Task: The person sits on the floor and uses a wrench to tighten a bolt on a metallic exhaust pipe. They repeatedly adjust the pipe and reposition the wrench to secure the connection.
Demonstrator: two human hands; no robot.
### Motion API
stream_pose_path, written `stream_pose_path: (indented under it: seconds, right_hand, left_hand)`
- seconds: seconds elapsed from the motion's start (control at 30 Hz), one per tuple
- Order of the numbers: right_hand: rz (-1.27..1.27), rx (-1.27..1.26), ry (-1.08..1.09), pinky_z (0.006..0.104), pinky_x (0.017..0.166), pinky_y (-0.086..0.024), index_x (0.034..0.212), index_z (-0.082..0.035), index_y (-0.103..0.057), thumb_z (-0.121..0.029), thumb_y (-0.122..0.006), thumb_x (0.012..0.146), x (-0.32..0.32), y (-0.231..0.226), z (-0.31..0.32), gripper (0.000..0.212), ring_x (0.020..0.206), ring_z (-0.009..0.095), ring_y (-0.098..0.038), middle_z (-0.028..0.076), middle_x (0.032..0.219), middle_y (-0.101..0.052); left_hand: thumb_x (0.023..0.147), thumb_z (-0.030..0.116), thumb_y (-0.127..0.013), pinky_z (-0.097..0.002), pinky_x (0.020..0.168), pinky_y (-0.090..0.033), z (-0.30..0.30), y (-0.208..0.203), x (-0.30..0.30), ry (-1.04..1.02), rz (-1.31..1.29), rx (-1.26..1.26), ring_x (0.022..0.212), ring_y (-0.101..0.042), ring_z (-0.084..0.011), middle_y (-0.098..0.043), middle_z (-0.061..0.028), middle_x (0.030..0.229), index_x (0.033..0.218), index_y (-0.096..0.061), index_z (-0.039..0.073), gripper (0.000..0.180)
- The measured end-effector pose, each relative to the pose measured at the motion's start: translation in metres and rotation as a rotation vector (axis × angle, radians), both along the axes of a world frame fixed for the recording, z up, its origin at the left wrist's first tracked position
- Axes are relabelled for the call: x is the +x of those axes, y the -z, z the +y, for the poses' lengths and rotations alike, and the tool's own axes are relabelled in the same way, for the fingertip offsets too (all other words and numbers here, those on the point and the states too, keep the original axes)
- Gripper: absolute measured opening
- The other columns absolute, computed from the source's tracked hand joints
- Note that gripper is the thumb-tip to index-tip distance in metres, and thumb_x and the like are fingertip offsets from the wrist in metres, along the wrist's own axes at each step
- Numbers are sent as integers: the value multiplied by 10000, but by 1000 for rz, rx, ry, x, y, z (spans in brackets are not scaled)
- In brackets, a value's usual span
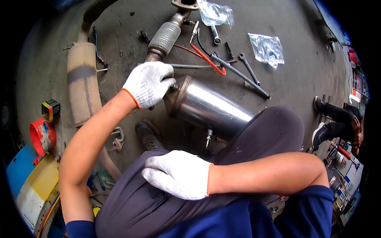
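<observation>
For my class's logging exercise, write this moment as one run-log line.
left hand: at pipe, beside metal cylinder; right hand: over lap; wrench: on floor

2 clear plastic bags [266, 49] lie on the grey floor [301, 75], a wrench [249, 69] near 1 of them. At the left, a tan muffler [84, 99] with a dark band [82, 74] lies near a small black box [50, 110] and a red container [36, 137]. At far right, another person's shoe [318, 136] shows.

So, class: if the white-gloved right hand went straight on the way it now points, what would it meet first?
The right hand would probably meet the dark grey fabric of the left trouser leg, though depth is unclear.
</observation>
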State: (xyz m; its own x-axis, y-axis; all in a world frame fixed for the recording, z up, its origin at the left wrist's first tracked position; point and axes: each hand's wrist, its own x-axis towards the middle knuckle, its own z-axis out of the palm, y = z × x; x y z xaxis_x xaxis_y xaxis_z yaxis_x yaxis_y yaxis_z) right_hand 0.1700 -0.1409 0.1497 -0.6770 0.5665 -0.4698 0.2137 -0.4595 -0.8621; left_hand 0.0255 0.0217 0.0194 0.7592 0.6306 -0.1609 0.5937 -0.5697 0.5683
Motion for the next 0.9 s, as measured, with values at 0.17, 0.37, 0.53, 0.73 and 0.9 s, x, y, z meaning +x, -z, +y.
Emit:
stream_pose_path:
  seconds: [0.17, 0.37, 0.53, 0.73, 0.9]
  right_hand:
    - [-32, 68, -66, 522, 949, -593, 1223, 23, -757, -436, -518, 1157, -5, 15, -8, 522, 1028, 483, -744, 278, 1080, -782]
    - [-56, 57, -126, 533, 929, -591, 1179, 10, -765, -420, -534, 1146, -3, 7, -9, 489, 990, 485, -747, 290, 1017, -773]
    - [-53, 85, -141, 533, 904, -599, 1159, 10, -774, -404, -561, 1131, -3, 4, -14, 466, 946, 483, -751, 289, 971, -773]
    - [-67, 66, -174, 531, 968, -590, 1094, 18, -793, -410, -528, 1119, 2, 1, -4, 504, 1015, 481, -749, 281, 1052, -784]
    - [-39, 44, -170, 536, 947, -593, 1056, 10, -787, -401, -537, 1114, 8, -8, -4, 485, 987, 481, -750, 273, 1017, -784]
  left_hand:
    - [939, 246, -808, -505, 862, -602, 1, -1, -4, -50, 21, -78, 936, -767, -426, -773, -220, 985, 1044, -800, 25, 244]
    - [895, 207, -828, -454, 900, -628, 0, 7, 3, -33, 29, -166, 951, -804, -358, -804, -195, 1033, 1083, -813, 31, 258]
    - [881, 175, -827, -467, 884, -622, -1, 17, 3, -51, 47, -152, 950, -793, -377, -802, -180, 990, 1059, -814, 29, 231]
    - [897, 158, -809, -497, 904, -606, -3, 12, 3, -3, 1, -77, 982, -769, -425, -795, -206, 1023, 1063, -809, 16, 219]
    - [904, 184, -818, -476, 892, -612, -1, 8, 3, 4, 21, -153, 949, -779, -406, -792, -210, 1026, 1072, -809, 11, 241]
